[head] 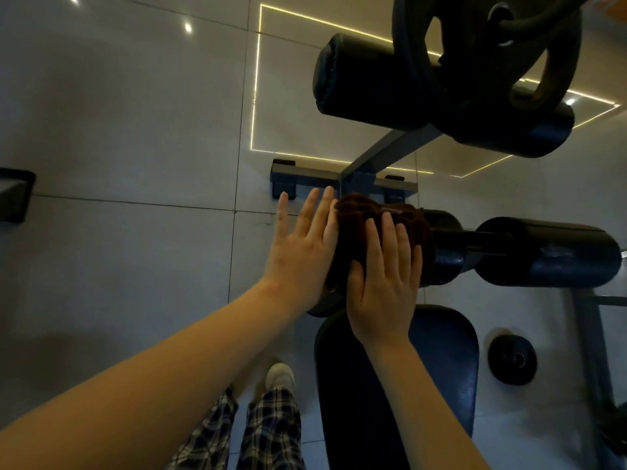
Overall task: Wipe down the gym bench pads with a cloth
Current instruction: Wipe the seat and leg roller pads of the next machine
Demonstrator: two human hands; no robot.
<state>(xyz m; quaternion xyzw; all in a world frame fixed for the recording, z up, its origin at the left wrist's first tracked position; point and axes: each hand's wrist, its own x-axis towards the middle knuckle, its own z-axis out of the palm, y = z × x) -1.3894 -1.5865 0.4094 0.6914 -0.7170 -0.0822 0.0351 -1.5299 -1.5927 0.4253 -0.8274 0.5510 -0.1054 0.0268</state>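
Observation:
A dark brown cloth is draped over the left end of a black foam roller pad on the gym bench. My right hand lies flat on top of the cloth with straight fingers, pressing it onto the roller. My left hand is flat with fingers spread, its edge against the left end of the cloth-covered roller. The black seat pad of the bench sits below my right wrist. A second roller half lies to the right.
An upper pair of black roller pads sits farther out, with a weight plate hanging in front of it. The grey bench frame foot rests on the tiled floor. A small black disc lies at the right.

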